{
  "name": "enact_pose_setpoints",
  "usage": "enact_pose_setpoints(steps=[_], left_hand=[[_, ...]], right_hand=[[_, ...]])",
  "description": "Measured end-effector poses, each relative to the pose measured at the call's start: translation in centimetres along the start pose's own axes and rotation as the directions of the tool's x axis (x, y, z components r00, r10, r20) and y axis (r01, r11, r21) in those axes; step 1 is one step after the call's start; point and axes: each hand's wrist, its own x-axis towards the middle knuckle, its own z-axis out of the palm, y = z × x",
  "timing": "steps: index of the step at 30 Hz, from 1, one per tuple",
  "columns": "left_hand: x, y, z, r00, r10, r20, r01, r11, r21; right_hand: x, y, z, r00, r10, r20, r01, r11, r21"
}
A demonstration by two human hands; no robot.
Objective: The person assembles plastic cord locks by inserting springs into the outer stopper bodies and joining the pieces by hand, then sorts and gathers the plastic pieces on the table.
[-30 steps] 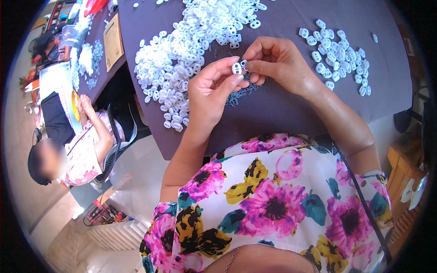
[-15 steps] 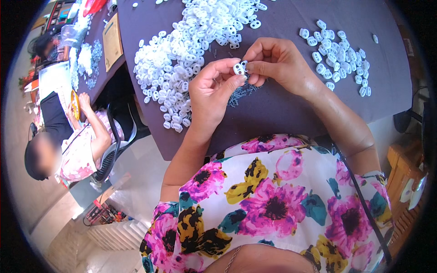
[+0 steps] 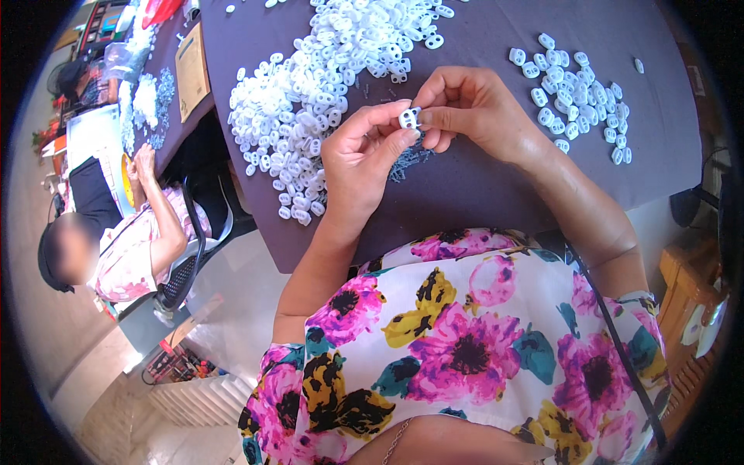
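Between the thumb and forefinger of my left hand (image 3: pixel 363 149) is a small white oval cord lock (image 3: pixel 409 118) with two holes, held up over the table. My right hand (image 3: pixel 473 116) pinches at the right side of the same cord lock; whether a smaller part is also between its fingertips is hidden. Under and behind my hands lies a small heap of tiny grey-blue parts (image 3: pixel 404 161), too fine to make out. A big pile of white two-hole pieces (image 3: pixel 291 116) spreads to the left and far side. To the right is a smaller group of similar white pieces (image 3: pixel 577 93).
The dark-covered table (image 3: pixel 480 194) ends just in front of my body. One white piece (image 3: pixel 638 66) lies alone at far right. At left, another person (image 3: pixel 139 232) sits on a black chair (image 3: pixel 182 279) beside a yellow tray (image 3: pixel 127 180). A wooden piece of furniture (image 3: pixel 690 279) stands at right.
The cord lock has shifted slightly right and turned a little, and my right fingertips sit closer against it. At left, the other person's hands have moved up from the yellow tray.
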Motion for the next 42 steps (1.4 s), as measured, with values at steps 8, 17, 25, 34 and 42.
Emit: enact_pose_setpoints(steps=[8, 17, 25, 34, 42], left_hand=[[-0.1, -0.1, -0.1, 1.000, 0.005, 0.001, -0.005, 1.000, -0.020], [0.2, -0.3, -0.2, 0.998, 0.067, 0.018, -0.067, 0.997, 0.040], [1.2, 2.5, -2.3, 0.980, -0.175, 0.090, 0.170, 0.984, 0.057], [1.4, 2.9, -2.0, 0.906, -0.316, 0.283, 0.321, 0.947, 0.028], [1.5, 1.3, -2.6, 0.905, -0.314, 0.288, 0.345, 0.936, -0.064]], right_hand=[[0.1, 0.0, 0.2, 1.000, 0.009, 0.015, -0.009, 1.000, 0.015], [0.0, 0.5, 0.4, 1.000, 0.004, -0.002, -0.004, 0.999, 0.035], [-0.9, -0.7, 0.6, 0.979, -0.204, 0.005, 0.200, 0.957, -0.209], [-1.1, -0.6, 1.7, 0.948, -0.262, 0.180, 0.318, 0.805, -0.502], [-1.1, 0.1, 2.4, 0.945, -0.303, 0.121, 0.324, 0.820, -0.472]])
